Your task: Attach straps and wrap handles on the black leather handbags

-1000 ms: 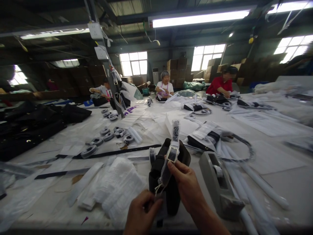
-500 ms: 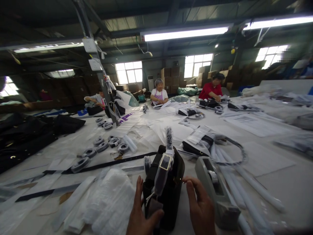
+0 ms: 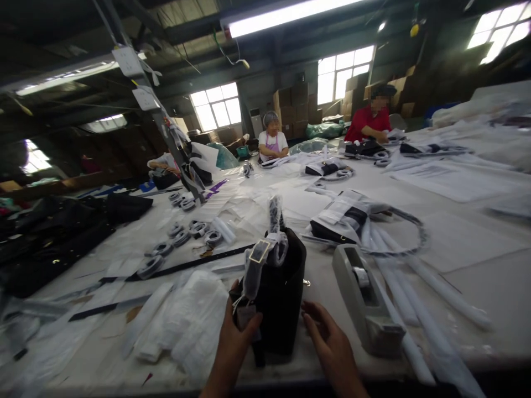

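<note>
A black handbag [image 3: 286,298] stands upright on the table in front of me. Its strap [image 3: 254,271], wrapped in clear film with a gold rectangular buckle, lies over the near left side. My left hand [image 3: 237,338] grips the bag's left side, the thumb over a hang tag [image 3: 248,316] on white string. To the right, my right hand [image 3: 329,341] is held with fingers apart, close to the bag's lower right side and holding nothing. A small gold clasp [image 3: 306,282] sticks out from that side above the fingers.
A grey tape dispenser [image 3: 365,309] stands right of my right hand, beside long plastic-wrapped rolls [image 3: 440,293]. Clear plastic bags [image 3: 186,318] are piled at left. Wrapped strap coils [image 3: 151,266] and another black bag [image 3: 336,224] lie farther back. Several people work across the table.
The handbag has turned and tilted less toward me, its strap now lying further left. My left hand has closed on its side. My right hand has dropped away from the gold clasp.
</note>
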A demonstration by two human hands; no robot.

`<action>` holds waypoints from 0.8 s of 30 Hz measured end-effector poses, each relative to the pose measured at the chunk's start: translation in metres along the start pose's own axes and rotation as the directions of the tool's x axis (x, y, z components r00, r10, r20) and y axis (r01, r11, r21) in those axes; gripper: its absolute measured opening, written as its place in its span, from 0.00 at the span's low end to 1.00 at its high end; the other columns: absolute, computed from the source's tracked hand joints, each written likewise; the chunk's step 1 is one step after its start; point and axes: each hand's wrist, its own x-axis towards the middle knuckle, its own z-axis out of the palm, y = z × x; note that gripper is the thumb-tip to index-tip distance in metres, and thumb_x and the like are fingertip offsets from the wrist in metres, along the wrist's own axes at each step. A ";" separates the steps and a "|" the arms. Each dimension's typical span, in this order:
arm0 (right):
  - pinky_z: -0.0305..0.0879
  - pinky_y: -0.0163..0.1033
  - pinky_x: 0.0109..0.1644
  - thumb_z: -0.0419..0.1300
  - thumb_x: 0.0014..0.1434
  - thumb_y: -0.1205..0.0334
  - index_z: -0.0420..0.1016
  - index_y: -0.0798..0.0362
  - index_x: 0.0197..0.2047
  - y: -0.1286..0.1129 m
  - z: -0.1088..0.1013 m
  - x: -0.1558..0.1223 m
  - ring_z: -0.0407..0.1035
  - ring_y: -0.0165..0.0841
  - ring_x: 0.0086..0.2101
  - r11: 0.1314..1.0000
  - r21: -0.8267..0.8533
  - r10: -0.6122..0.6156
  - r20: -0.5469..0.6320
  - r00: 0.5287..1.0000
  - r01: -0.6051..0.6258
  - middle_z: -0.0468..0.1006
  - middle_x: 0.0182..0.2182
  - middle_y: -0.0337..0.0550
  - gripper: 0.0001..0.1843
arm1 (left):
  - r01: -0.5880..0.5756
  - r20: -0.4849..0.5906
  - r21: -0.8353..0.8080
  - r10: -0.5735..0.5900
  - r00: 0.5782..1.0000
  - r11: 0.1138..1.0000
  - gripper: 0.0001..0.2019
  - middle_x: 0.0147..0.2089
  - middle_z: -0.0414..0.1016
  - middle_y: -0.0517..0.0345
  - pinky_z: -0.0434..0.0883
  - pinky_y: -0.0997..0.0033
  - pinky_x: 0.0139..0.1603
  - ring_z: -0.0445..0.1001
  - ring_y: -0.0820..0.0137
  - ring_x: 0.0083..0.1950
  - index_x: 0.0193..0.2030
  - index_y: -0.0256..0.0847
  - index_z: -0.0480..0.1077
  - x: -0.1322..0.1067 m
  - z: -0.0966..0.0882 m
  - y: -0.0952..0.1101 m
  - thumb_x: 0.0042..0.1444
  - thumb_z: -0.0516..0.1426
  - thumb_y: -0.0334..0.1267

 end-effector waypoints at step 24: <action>0.72 0.36 0.33 0.59 0.61 0.49 0.79 0.50 0.44 -0.070 0.039 -0.017 0.77 0.37 0.29 0.995 -0.101 0.057 0.452 0.890 -0.012 0.83 0.35 0.44 0.16 | -0.144 -0.018 -0.149 0.143 0.990 0.978 0.29 0.67 0.63 0.50 0.67 0.61 0.62 0.68 0.61 0.63 0.69 0.49 0.52 -0.039 -0.028 0.011 0.63 0.56 0.42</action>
